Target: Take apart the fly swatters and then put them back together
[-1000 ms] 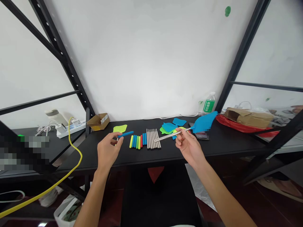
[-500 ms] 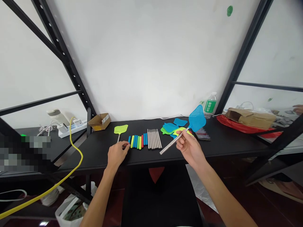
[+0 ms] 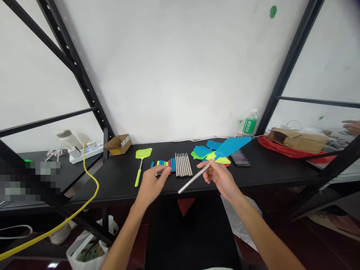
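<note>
My right hand is closed on the silver rod of a blue fly swatter, held slanted above the black table. The swatter's head points back right and its bare end points at me. My left hand hovers over a row of coloured grips, fingers curled onto them. I cannot see whether it holds one. Right of the grips lie several bare metal rods. A finished yellow-green swatter lies to the left.
A pile of blue and green swatter heads lies behind my right hand, with a blurred flat object beside it. A bottle, cardboard box, red bag, power strip and yellow cable are around. Another person's hand shows far right.
My left hand put a blue grip down at the left end of the row, then moved right over the grips. My right hand swung the blue swatter's head up, then lowered it flatter.
</note>
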`<action>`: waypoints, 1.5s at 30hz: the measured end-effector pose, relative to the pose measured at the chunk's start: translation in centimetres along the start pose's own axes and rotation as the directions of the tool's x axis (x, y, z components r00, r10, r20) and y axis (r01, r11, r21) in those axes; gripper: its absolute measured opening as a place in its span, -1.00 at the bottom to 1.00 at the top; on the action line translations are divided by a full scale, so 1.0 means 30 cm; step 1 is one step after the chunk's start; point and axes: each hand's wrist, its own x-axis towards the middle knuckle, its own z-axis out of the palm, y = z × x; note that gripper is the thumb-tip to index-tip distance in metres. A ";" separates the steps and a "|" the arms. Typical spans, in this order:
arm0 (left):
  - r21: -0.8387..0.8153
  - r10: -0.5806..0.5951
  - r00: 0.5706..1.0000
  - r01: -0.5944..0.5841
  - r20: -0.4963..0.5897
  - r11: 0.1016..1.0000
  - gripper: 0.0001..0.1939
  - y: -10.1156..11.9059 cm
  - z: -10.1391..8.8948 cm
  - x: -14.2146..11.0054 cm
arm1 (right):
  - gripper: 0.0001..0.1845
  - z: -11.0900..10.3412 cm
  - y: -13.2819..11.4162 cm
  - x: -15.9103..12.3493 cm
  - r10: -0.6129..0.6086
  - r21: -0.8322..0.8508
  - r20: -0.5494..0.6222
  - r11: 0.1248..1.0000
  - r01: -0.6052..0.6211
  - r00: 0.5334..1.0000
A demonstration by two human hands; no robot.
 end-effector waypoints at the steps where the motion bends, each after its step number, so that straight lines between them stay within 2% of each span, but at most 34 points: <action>1: -0.039 0.041 0.998 -0.039 0.049 0.998 -0.65 0.042 0.014 -0.015 | -0.53 0.009 0.007 -0.004 0.008 -0.072 0.050 0.997 -0.004 0.999; 5: -0.133 0.181 0.942 -0.148 0.281 0.980 -0.69 0.170 0.063 -0.072 | -0.58 0.047 0.032 -0.023 0.022 -0.237 0.201 0.971 0.027 0.979; 7: -0.141 0.178 0.932 -0.139 0.317 0.980 -0.69 0.190 0.074 -0.086 | -0.63 0.056 0.039 -0.028 0.015 -0.269 0.209 0.962 0.042 0.978; 10: -0.083 0.144 0.948 -0.126 0.285 0.989 -0.69 0.178 0.070 -0.085 | -0.65 0.053 0.038 -0.025 -0.006 -0.255 0.174 0.966 0.051 0.985; 15: 0.043 0.118 0.982 -0.126 0.150 0.991 -0.77 0.144 0.041 -0.070 | -0.66 0.020 -0.004 -0.009 -0.040 -0.189 0.061 0.981 0.051 0.997; 18: 0.091 0.128 0.988 -0.136 0.085 0.987 -0.80 0.137 0.032 -0.068 | -0.62 -0.008 -0.044 -0.003 -0.059 -0.099 -0.025 0.993 0.056 0.998; 22: 0.221 0.195 0.980 -0.197 0.032 0.955 -0.74 0.127 0.023 -0.066 | -0.60 -0.051 -0.077 0.001 -0.094 -0.050 -0.081 0.995 0.090 0.992; 26: 0.310 0.242 0.969 -0.245 0.048 0.919 -0.72 0.121 0.013 -0.068 | -0.56 -0.079 -0.073 0.003 -0.061 -0.077 -0.068 0.995 0.056 0.996; 29: 0.348 0.263 0.960 -0.280 0.094 0.895 -0.73 0.122 0.010 -0.071 | -0.65 -0.078 -0.066 0.000 -0.060 -0.147 -0.079 0.988 0.048 0.995; 31: 0.358 0.277 0.953 -0.303 0.125 0.883 -0.75 0.122 0.011 -0.072 | -0.72 -0.071 -0.069 -0.004 -0.063 -0.165 -0.032 0.985 0.057 0.997; 34: 0.347 0.287 0.952 -0.307 0.110 0.886 -0.72 0.121 0.013 -0.074 | -0.78 -0.059 -0.083 -0.012 -0.061 -0.177 0.039 0.982 0.067 0.997; 39: 0.331 0.269 0.956 -0.293 0.117 0.897 -0.67 0.122 0.004 -0.072 | -0.74 -0.061 -0.106 -0.015 -0.080 -0.223 0.136 0.969 0.109 0.988; 45: 0.336 0.288 0.942 -0.331 0.173 0.882 -0.66 0.117 -0.005 -0.075 | -0.76 -0.073 -0.117 -0.013 -0.103 -0.267 0.170 0.952 0.146 0.980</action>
